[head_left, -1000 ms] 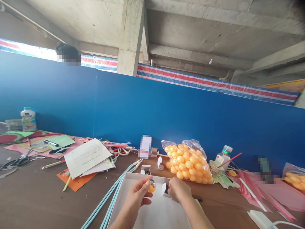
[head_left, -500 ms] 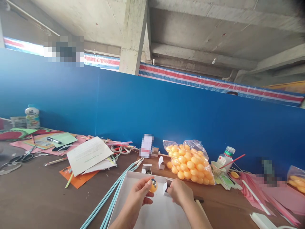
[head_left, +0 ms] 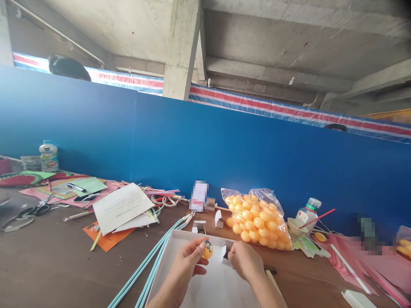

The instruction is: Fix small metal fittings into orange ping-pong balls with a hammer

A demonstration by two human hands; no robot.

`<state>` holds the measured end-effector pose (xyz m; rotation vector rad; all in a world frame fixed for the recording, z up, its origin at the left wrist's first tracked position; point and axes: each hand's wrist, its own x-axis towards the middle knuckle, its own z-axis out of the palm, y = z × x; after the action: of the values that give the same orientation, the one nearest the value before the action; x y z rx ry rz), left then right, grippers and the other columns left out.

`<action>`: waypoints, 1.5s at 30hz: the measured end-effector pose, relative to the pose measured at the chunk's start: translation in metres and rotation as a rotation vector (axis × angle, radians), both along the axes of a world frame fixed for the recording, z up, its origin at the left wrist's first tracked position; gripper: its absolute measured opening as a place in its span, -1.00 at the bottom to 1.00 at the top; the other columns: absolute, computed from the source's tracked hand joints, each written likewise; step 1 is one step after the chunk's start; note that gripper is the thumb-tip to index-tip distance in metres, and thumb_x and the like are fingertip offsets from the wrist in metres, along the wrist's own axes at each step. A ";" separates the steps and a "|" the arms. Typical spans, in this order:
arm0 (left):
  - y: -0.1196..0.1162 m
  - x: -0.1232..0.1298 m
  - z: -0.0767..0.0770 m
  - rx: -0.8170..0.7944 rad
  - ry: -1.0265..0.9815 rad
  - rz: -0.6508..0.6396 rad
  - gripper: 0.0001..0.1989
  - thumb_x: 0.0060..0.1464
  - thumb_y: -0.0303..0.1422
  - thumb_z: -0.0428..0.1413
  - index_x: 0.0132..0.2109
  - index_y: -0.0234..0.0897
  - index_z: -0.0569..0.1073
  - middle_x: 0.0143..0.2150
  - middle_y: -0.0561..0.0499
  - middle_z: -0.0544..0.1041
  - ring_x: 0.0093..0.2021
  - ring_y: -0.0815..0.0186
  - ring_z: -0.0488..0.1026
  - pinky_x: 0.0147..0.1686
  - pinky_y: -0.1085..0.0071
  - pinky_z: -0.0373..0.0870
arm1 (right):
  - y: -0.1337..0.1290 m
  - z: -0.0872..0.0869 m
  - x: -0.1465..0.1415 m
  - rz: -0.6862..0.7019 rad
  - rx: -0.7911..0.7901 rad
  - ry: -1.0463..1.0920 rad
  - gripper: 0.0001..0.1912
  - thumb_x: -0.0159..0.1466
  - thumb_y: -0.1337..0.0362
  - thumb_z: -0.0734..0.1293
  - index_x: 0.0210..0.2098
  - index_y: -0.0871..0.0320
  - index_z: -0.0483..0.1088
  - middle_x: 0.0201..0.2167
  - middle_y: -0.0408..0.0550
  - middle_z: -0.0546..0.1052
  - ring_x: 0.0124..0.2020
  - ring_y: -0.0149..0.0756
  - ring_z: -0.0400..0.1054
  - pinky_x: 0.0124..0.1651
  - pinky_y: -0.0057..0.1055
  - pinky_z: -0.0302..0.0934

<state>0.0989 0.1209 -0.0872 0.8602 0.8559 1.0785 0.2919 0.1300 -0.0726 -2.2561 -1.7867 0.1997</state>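
A glossy orange ball with a shiny silver metallic piece on its upper side (head_left: 208,252) is held in the left hand (head_left: 190,259), above a shallow white cardboard tray (head_left: 212,295). That forearm rises from the lower edge, slanting up and to the right; thumb and index finger pinch the ball at their tips, while the other fingers bend loosely beneath, apart from it. The right hand (head_left: 245,260) is level with it, its forearm slanting up and to the left. Its fingers are curled into a near fist at a small open white cardboard box (head_left: 224,253) near the tray's far right corner. Its fingertips are hidden, so whether they grasp anything cannot be told.

Long pale blue cords (head_left: 160,249) run along the tray's left side. Beyond it stand a second small open white box with dark contents (head_left: 199,227) and a clear plastic bag full of orange balls (head_left: 258,222). All this rests on a brown desk (head_left: 61,265), backed by a smooth blue partition (head_left: 208,141).
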 end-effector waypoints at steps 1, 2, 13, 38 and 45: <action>0.000 0.000 0.000 -0.002 0.001 0.001 -0.38 -0.22 0.00 0.24 -0.04 -0.28 0.50 -0.26 -0.07 0.50 -0.42 0.38 0.38 -0.47 0.48 0.33 | -0.002 0.001 0.001 -0.004 0.013 0.032 -0.80 0.05 0.31 0.22 -0.65 0.10 0.39 -0.51 -0.03 0.58 -0.46 -0.22 0.44 -0.49 -0.42 0.02; 0.000 0.000 0.001 -0.005 0.006 0.004 -0.38 -0.23 0.00 0.24 -0.04 -0.28 0.50 -0.26 -0.07 0.50 -0.42 0.38 0.38 -0.47 0.48 0.33 | -0.004 0.002 0.002 -0.008 0.026 0.069 -0.80 0.06 0.30 0.21 -0.65 0.10 0.38 -0.53 -0.05 0.58 -0.48 -0.24 0.42 -0.49 -0.42 0.00; -0.003 -0.004 0.006 -0.021 0.053 -0.006 -0.37 -0.21 -0.01 0.24 0.00 -0.27 0.48 -0.25 -0.07 0.50 -0.38 0.37 0.39 -0.43 0.48 0.35 | -0.009 0.006 0.011 0.061 0.126 0.721 -0.79 0.11 0.18 0.24 -0.58 0.15 0.30 -0.62 -0.16 0.45 -0.61 -0.45 0.17 -0.53 -0.49 0.01; -0.005 -0.005 0.008 -0.112 -0.156 -0.046 -0.58 -0.04 -0.23 0.22 -0.02 -0.30 0.46 -0.25 -0.05 0.47 -0.46 0.46 0.40 -0.48 0.52 0.41 | -0.029 0.004 -0.029 0.162 0.101 1.691 -0.82 0.14 0.24 0.42 -0.37 0.18 0.35 -0.44 -0.19 0.48 -0.47 -0.57 0.34 -0.40 -0.61 0.34; -0.009 -0.004 0.016 -0.097 -0.175 -0.039 -0.64 0.03 -0.26 0.17 -0.03 -0.33 0.45 -0.28 -0.06 0.49 -0.45 0.43 0.45 -0.46 0.52 0.44 | -0.029 0.000 -0.032 0.232 0.009 1.870 -0.91 0.16 0.33 0.40 -0.35 0.20 0.41 -0.44 -0.15 0.51 -0.42 -0.55 0.40 -0.36 -0.64 0.36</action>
<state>0.0952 0.1117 -0.0711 0.6881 0.7359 1.0524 0.2601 0.1005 -0.0729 -0.7985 -0.7899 1.5844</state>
